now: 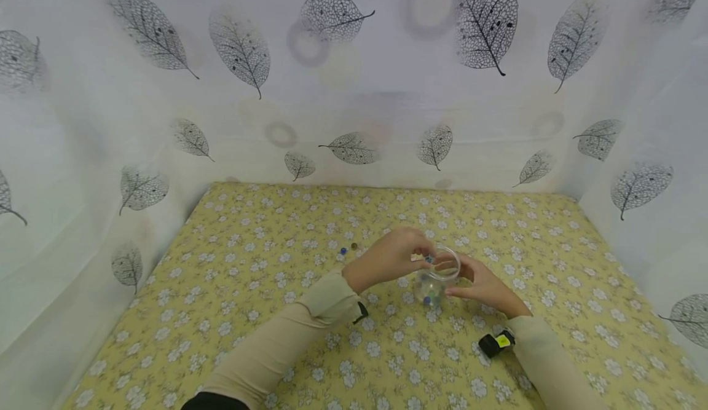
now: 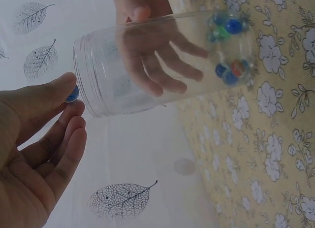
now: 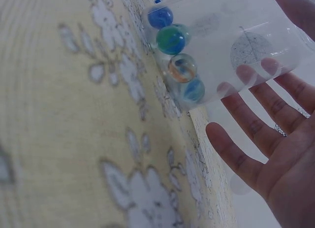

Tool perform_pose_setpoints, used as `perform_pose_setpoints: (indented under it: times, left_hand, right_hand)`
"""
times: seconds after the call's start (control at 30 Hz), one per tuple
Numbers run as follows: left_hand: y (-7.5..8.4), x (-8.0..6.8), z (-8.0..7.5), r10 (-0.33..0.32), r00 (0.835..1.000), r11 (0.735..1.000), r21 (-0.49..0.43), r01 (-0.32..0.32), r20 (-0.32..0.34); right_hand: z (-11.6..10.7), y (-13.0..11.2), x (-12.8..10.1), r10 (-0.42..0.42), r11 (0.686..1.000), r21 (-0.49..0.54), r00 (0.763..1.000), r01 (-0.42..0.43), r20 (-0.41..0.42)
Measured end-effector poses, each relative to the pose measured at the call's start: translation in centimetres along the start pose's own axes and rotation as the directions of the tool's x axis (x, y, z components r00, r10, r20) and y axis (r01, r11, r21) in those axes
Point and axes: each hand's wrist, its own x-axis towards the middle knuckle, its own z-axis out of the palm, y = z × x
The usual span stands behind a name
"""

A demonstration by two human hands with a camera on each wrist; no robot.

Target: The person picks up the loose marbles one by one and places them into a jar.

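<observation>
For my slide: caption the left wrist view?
Left hand pinches a blue marble at the mouth of a clear jar.

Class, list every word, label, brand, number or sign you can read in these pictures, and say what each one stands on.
No text can be read.
The yellow tag on the black wrist device is too small to read.
The clear jar, marbles, floral tablecloth and leaf-print curtain carry no writing.
</observation>
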Motion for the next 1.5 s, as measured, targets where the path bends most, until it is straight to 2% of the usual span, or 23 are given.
perform_pose_setpoints:
  times: [0.6, 0.73, 0.87, 1.07, 1.23, 1.4, 1.5]
  left_hand:
    - [-0.2, -0.4, -0.1, -0.013, 1.000, 0.999, -0.030, 0.013, -0.015]
    - [-0.5, -0.5, -0.2, -0.005, 1.000, 1.000, -0.024, 0.005, -0.031]
    - [-1.2, -1.0, -0.3, -0.031, 0.999, 0.999, -0.016, 0.031, -0.027]
    - [-2.6, -2.4, -0.8, -0.101, 0.994, 0.995, -0.013, 0.101, -0.043]
    - [-4.5, -4.1, -1.1, -0.146, 0.988, 0.989, 0.000, 0.146, -0.060]
    - [-6.6, -5.5, -1.2, -0.225, 0.974, 0.974, -0.047, 0.223, -0.038]
    - [-7.8, -6.2, -1.3, -0.247, 0.969, 0.967, -0.073, 0.244, -0.028]
  right_hand:
    - [0.0, -0.4, 0.2, 0.009, 1.000, 0.011, 1.000, -0.009, 0.014]
    - [-0.1, -0.2, 0.2, -0.015, 1.000, 0.008, 1.000, 0.015, 0.021]
    - [-0.1, 0.0, 0.2, -0.014, 1.000, 0.021, 1.000, 0.013, 0.026]
    - [-0.1, 0.2, 0.1, 0.008, 0.999, 0.042, 1.000, -0.009, 0.022]
    - [-0.1, 0.3, 0.1, -0.006, 1.000, 0.024, 1.000, 0.006, 0.022]
    - [-0.1, 0.3, 0.1, -0.021, 1.000, 0.009, 1.000, 0.021, 0.018]
    - [-0.1, 0.2, 0.1, -0.016, 1.000, 0.016, 1.000, 0.016, 0.019]
